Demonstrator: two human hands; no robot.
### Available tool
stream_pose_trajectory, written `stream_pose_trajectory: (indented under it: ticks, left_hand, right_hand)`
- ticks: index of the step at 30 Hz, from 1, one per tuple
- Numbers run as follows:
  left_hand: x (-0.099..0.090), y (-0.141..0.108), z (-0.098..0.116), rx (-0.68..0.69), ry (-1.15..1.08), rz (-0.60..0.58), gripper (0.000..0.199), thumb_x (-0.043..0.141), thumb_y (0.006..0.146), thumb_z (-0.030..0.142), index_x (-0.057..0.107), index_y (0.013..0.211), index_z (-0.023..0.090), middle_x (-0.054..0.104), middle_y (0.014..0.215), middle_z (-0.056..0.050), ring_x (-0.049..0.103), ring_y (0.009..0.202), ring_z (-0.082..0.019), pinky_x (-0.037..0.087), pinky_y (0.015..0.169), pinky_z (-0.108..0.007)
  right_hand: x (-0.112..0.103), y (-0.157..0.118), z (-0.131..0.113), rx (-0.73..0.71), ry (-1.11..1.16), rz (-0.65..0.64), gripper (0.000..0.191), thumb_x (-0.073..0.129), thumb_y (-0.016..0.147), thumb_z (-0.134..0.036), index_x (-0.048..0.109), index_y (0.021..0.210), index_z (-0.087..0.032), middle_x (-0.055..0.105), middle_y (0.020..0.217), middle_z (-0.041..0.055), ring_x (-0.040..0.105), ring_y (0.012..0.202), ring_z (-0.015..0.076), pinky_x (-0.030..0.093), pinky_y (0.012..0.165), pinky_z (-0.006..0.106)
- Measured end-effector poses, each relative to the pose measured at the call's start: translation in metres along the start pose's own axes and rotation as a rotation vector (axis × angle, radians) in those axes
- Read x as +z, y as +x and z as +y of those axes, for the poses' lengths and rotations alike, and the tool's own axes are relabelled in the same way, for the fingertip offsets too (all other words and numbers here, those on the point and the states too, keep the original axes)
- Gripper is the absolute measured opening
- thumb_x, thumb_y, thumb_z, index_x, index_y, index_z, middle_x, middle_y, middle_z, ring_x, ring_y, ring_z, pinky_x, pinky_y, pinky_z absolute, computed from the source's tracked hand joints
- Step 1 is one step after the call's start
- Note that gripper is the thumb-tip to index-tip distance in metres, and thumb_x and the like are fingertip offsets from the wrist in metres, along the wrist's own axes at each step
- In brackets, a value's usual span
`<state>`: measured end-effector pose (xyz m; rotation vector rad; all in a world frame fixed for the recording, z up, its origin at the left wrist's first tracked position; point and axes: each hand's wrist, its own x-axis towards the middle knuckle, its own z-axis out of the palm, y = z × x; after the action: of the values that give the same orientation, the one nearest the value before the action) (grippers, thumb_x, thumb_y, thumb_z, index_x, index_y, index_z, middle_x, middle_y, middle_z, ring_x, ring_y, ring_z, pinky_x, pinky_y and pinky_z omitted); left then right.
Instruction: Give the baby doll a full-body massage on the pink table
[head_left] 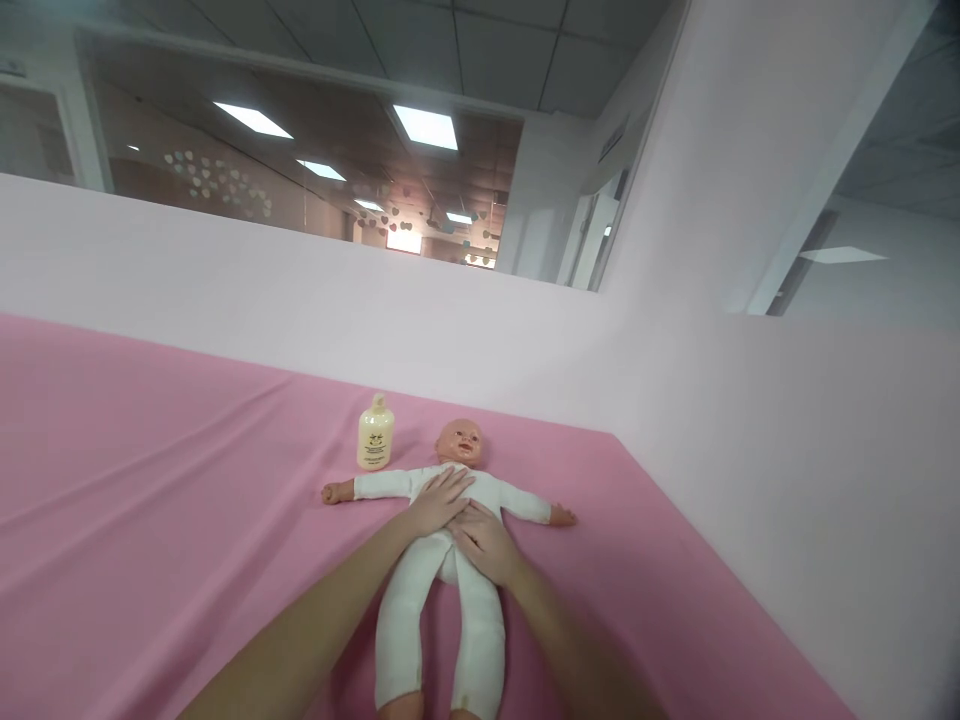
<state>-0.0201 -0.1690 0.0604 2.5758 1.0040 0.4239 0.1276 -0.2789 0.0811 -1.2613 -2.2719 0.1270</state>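
A baby doll [401, 610] with a white cloth body lies on its back, arms stretched out sideways and head toward the wall. My left hand [441, 500] rests flat on the doll's chest, fingers extended up and to the right. Just below and to the right, my right hand [485, 540] lies flat on the doll's belly, its fingertips close to the left hand. Neither hand grips anything. Beyond the doll's outstretched arm, on the left, a pale yellow pump bottle [376, 435] stands upright.
A pink sheet [187, 500] with some creases covers the surface under the doll. White walls [450, 340] meet in a corner behind and to the right. Windows [337, 200] above the wall show ceiling lights and a further room.
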Motion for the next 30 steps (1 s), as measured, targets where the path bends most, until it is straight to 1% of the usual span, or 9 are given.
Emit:
stream_pose_trajectory:
  ticks: [3, 5, 8, 10, 13, 18, 23, 27, 30]
  left_hand:
    - [0.015, -0.019, 0.001, -0.02, 0.055, 0.148, 0.053, 0.028, 0.105, 0.043, 0.034, 0.157, 0.031, 0.029, 0.166, -0.004, 0.021, 0.155, -0.027, 0.021, 0.123, -0.054]
    - [0.024, -0.029, 0.003, -0.021, 0.095, 0.204, 0.053, 0.029, 0.106, 0.041, 0.034, 0.157, 0.03, 0.031, 0.164, -0.006, 0.025, 0.153, -0.027, 0.024, 0.122, -0.054]
    - [0.03, -0.035, 0.007, -0.007, 0.16, 0.256, 0.056, 0.034, 0.105, 0.041, 0.029, 0.159, 0.028, 0.03, 0.165, -0.007, 0.026, 0.153, -0.028, 0.028, 0.121, -0.053]
    - [0.03, -0.035, 0.008, 0.01, 0.191, 0.282, 0.058, 0.037, 0.104, 0.04, 0.027, 0.16, 0.026, 0.028, 0.165, -0.008, 0.025, 0.153, -0.03, 0.029, 0.12, -0.054]
    - [0.027, -0.033, 0.008, 0.047, 0.199, 0.302, 0.058, 0.034, 0.104, 0.041, 0.028, 0.16, 0.025, 0.024, 0.166, -0.009, 0.023, 0.154, -0.032, 0.029, 0.12, -0.055]
    - [0.021, -0.03, 0.007, 0.057, 0.149, 0.243, 0.061, 0.034, 0.103, 0.044, 0.024, 0.161, 0.025, 0.022, 0.167, -0.006, 0.024, 0.153, -0.029, 0.026, 0.122, -0.054]
    - [0.021, -0.022, 0.01, -0.105, 0.091, 0.23, 0.06, 0.027, 0.105, 0.046, 0.033, 0.158, 0.021, 0.027, 0.165, -0.006, 0.023, 0.154, -0.028, 0.024, 0.123, -0.052]
    - [0.023, -0.018, 0.013, -0.256, 0.072, 0.251, 0.059, 0.024, 0.105, 0.047, 0.034, 0.158, 0.022, 0.023, 0.166, -0.006, 0.02, 0.154, -0.03, 0.022, 0.123, -0.053]
    - [0.014, -0.018, 0.019, -0.253, 0.073, 0.231, 0.062, 0.025, 0.104, 0.049, 0.031, 0.159, 0.02, 0.021, 0.167, -0.008, 0.018, 0.155, -0.031, 0.021, 0.123, -0.054]
  right_hand:
    - [0.006, 0.002, 0.013, 0.013, 0.029, -0.028, 0.036, 0.04, 0.1, -0.02, 0.076, 0.105, -0.022, 0.075, 0.121, 0.004, 0.058, 0.128, 0.0168, 0.026, 0.123, 0.04]
    - [0.011, 0.008, 0.018, 0.04, 0.016, -0.055, 0.037, 0.042, 0.099, -0.02, 0.072, 0.12, -0.023, 0.067, 0.136, 0.0046, 0.046, 0.141, 0.0171, 0.023, 0.125, 0.042]
    - [0.015, 0.021, 0.027, 0.094, -0.029, -0.094, 0.053, 0.04, 0.097, -0.019, 0.047, 0.15, -0.021, 0.045, 0.158, 0.0066, 0.03, 0.151, 0.0188, 0.022, 0.126, 0.044]
    - [0.015, 0.029, 0.034, 0.12, -0.067, -0.126, 0.059, 0.037, 0.097, -0.021, 0.037, 0.156, -0.019, 0.034, 0.163, 0.006, 0.022, 0.155, 0.0212, 0.021, 0.127, 0.044]
    - [0.016, 0.04, 0.041, 0.15, -0.117, -0.165, 0.06, 0.037, 0.099, -0.027, 0.031, 0.158, -0.02, 0.023, 0.167, 0.0023, 0.014, 0.157, 0.0241, 0.019, 0.127, 0.043]
    - [0.028, 0.049, 0.04, 0.369, -0.223, -0.052, 0.062, 0.033, 0.1, -0.03, 0.023, 0.161, -0.023, 0.017, 0.169, 0.0002, 0.013, 0.157, 0.0242, 0.017, 0.127, 0.044]
    - [0.036, 0.049, 0.033, 0.569, -0.267, 0.001, 0.061, 0.028, 0.102, -0.031, 0.022, 0.16, -0.013, 0.018, 0.168, 0.007, 0.017, 0.156, 0.0267, 0.019, 0.125, 0.046]
    - [0.036, 0.045, 0.027, 0.672, -0.277, 0.004, 0.064, 0.026, 0.102, -0.032, 0.021, 0.159, -0.004, 0.018, 0.167, 0.0141, 0.019, 0.156, 0.0296, 0.02, 0.124, 0.048]
    - [0.03, 0.039, 0.016, 0.672, -0.267, -0.016, 0.065, 0.028, 0.101, -0.03, 0.019, 0.158, 0.001, 0.017, 0.166, 0.0184, 0.017, 0.156, 0.0306, 0.019, 0.125, 0.049]
